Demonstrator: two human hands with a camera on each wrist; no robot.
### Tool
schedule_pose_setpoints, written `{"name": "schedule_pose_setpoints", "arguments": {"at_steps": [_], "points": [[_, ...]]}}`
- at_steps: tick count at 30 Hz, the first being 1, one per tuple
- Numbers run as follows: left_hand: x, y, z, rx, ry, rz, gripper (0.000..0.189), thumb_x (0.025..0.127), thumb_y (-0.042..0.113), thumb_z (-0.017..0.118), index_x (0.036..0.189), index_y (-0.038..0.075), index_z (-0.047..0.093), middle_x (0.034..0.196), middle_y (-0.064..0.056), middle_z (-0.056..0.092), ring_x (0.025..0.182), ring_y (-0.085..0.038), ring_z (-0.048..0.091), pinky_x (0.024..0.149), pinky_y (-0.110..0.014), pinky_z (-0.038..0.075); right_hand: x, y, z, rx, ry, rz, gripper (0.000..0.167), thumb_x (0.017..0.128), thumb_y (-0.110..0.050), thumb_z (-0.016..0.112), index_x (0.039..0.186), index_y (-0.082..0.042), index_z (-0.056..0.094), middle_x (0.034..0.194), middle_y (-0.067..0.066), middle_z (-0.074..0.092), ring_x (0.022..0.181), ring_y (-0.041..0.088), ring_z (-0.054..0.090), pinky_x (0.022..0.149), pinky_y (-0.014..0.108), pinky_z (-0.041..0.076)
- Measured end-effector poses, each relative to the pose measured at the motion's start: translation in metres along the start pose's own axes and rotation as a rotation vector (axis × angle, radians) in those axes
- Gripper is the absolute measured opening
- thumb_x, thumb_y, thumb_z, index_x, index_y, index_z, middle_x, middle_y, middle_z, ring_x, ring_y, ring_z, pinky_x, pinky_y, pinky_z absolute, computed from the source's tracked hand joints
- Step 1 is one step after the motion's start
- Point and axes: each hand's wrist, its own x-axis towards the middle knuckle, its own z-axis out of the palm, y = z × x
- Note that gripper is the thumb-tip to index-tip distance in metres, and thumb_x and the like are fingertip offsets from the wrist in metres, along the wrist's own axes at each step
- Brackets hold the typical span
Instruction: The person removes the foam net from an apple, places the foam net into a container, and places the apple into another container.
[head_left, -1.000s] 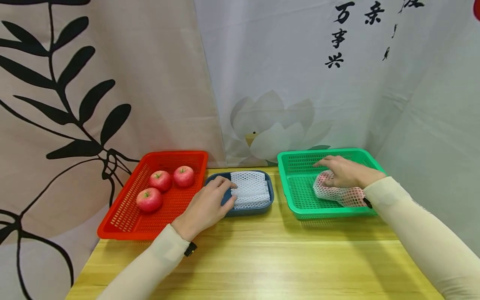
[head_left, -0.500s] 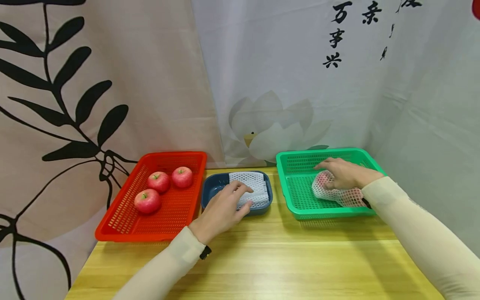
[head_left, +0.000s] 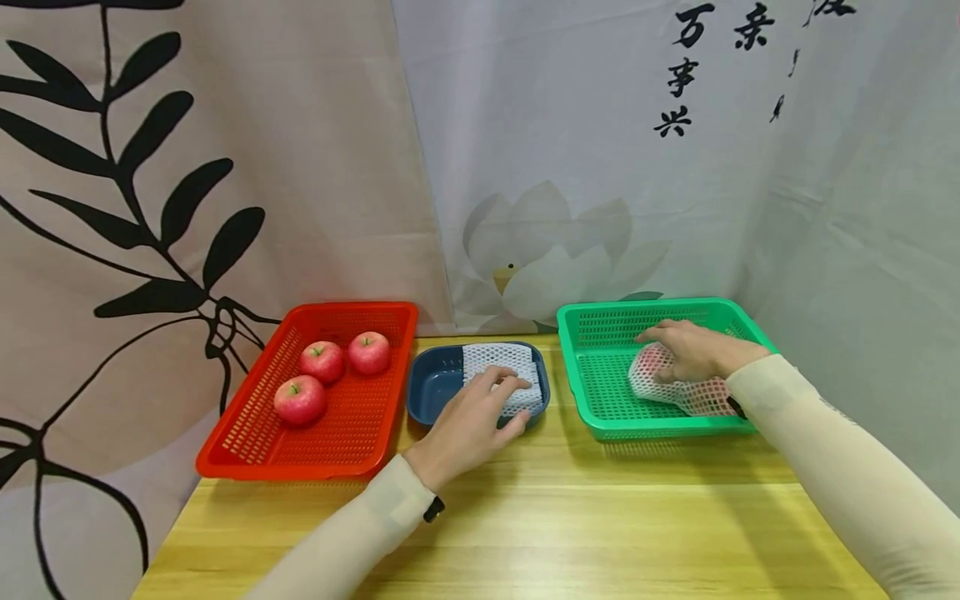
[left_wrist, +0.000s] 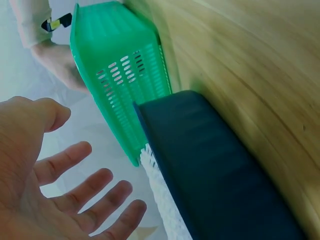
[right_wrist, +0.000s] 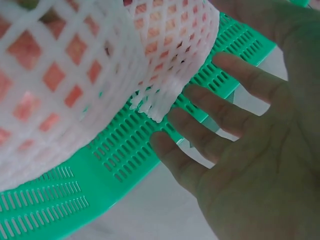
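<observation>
My left hand (head_left: 472,425) hovers over the front right of a small dark blue tray (head_left: 435,386), fingers spread and holding nothing. White foam netting sleeves (head_left: 498,358) lie stacked in the tray's right part, partly hidden by that hand. In the left wrist view the fingers (left_wrist: 82,192) stand apart from the tray's side. My right hand (head_left: 697,350) is above the green basket (head_left: 600,367), its fingers loosely extended. Below it lie apples in white foam nets (head_left: 648,375); in the right wrist view the netted apples (right_wrist: 65,85) sit beside the palm, with nothing gripped.
On the left, a red basket (head_left: 345,433) holds three bare red apples (head_left: 300,400). All containers stand on a wooden table (head_left: 570,525). A printed cloth curtain (head_left: 337,167) hangs directly behind them.
My left hand has moved right, from the blue tray's left part to over its front right, uncovering the left compartment. My right hand has stayed over the green basket.
</observation>
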Motion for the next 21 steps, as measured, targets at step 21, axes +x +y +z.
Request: {"name": "schedule_pose_setpoints", "arguments": {"at_steps": [21], "points": [[0.010,0.012,0.021,0.002,0.025,0.023,0.050,0.116,0.046,0.072,0.159,0.020,0.068,0.165,-0.012,0.063,0.146,-0.035,0.069,0.114,-0.060,0.064,0.002,-0.001,0.006,0.024,-0.056,0.031,0.080,0.099,-0.023,0.095,0.167,-0.001,0.058,0.169,0.038,0.053,0.152,0.063,0.057,0.114,0.077,0.058]]}}
